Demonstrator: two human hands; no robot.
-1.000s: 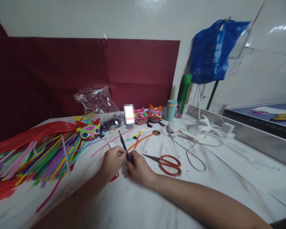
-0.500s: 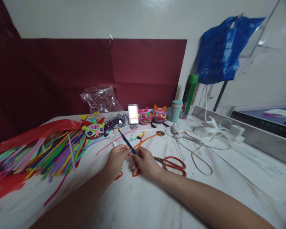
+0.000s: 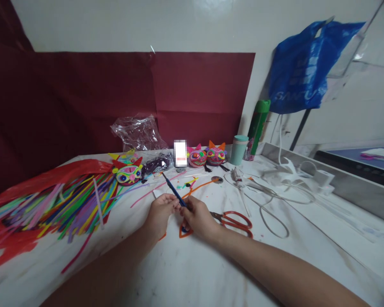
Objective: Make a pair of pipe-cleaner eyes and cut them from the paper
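Observation:
My right hand (image 3: 199, 216) is closed round a slim dark blue pen-like tool (image 3: 173, 187), which slants up and to the left. Close beside it, my left hand (image 3: 161, 214) is pinched, its fingertips almost at the tool; what lies between them is too small to make out. Under my right hand an orange bent pipe cleaner shape (image 3: 181, 234) shows on the white table (image 3: 179, 273). Another orange bit peeks out below my left hand. Scissors with orange-red handles (image 3: 238, 215) lie just right of my right hand, and a long orange pipe cleaner (image 3: 205, 184) lies beyond.
On the left, many coloured pipe cleaners (image 3: 80, 209) are spread over red plastic (image 3: 67, 170). Decorated cat-like heads (image 3: 216, 156) stand at the back, beside a mint-lidded cup (image 3: 239, 150). White cables (image 3: 275, 196) are looped on the right. A blue bag (image 3: 302, 72) hangs above.
The whole view has shifted slightly, so things appear a little further right. Both hands keep nearly the same pose, and the blue tool stays in my right hand.

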